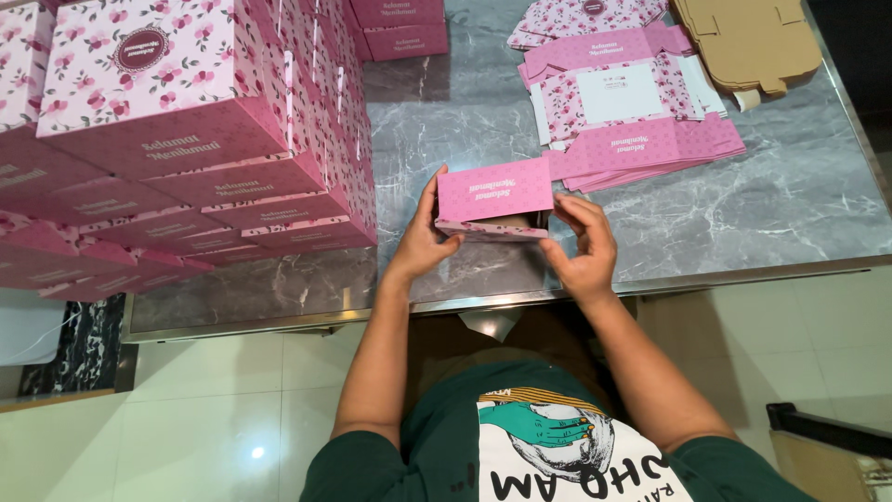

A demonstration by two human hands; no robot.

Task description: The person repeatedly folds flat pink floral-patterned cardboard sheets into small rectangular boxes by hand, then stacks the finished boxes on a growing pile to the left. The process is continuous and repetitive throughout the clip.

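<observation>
Centrally, near the front edge of the grey marble-patterned table (743, 214), both hands grasp a small pink cardboard box (494, 197): the left hand (420, 240) clasps its left end, and the right hand (583, 249) pinches its right end, where a flap looks partly open. Judged from this, assembly is at the closing stage; the next move likely calls for tucking that flap squarely. Finished floral pink boxes (186, 130), each with a round dark label on top, are stacked at the left edge. Flat unfolded pink blanks (632, 121) lie toward the far right corner, just beside plain brown cardboard blanks (748, 37).
</observation>
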